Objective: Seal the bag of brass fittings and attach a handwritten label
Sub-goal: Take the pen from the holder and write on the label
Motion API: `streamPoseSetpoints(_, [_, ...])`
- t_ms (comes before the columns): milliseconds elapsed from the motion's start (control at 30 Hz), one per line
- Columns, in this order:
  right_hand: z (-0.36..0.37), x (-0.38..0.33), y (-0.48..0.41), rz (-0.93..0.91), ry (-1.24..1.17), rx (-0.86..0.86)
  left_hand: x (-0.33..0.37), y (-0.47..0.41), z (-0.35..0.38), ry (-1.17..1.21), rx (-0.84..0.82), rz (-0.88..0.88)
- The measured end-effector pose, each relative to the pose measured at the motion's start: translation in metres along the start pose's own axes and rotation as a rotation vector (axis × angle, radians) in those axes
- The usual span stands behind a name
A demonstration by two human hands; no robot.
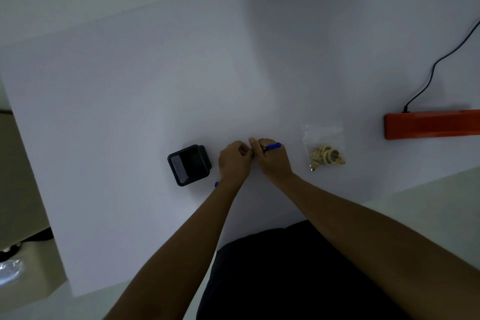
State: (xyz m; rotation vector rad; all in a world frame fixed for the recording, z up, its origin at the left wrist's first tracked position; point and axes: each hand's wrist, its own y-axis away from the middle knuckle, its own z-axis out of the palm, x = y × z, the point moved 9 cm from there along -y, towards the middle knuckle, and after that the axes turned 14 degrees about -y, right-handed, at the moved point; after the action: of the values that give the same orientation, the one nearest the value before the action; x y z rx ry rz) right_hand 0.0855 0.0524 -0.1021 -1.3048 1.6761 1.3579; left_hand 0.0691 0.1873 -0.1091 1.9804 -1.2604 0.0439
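Observation:
A clear plastic bag (323,138) with brass fittings (327,157) in its lower part lies flat on the white table (130,112), to the right of my hands. My right hand (272,161) is shut on a blue pen (272,146) that points to the right. My left hand (235,161) is curled with its fingertips touching those of my right hand. What they pinch between them is hidden. A small blue piece (216,184) shows at my left wrist.
A black mesh pen holder (189,165) stands just left of my left hand. An orange bar-shaped device (431,124) with a black cable (441,60) lies at the right edge. The table's front edge runs close to my body.

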Motion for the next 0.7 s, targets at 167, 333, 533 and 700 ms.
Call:
streamPoseSetpoints(167, [-0.0012,-0.002,-0.0006,-0.018,0.0,0.009,-0.0007,-0.0004,0.0011,-0.002,-0.002,-0.012])
streamPoseSetpoints(333, [-0.003,-0.0036,-0.0006,-0.037,0.015,0.027,0.0008,-0.0002,0.0006,-0.016,0.003,-0.001])
streamPoseSetpoints(533, [-0.0051,-0.0018,-0.0013,-0.029,0.021,0.043,0.0027,0.0005,-0.0008,-0.021,0.013,0.012])
streamPoseSetpoints(700, [-0.006,-0.0037,0.0005,-0.037,0.028,0.053,0.0028,0.0014,-0.0016,-0.014,0.016,0.021])
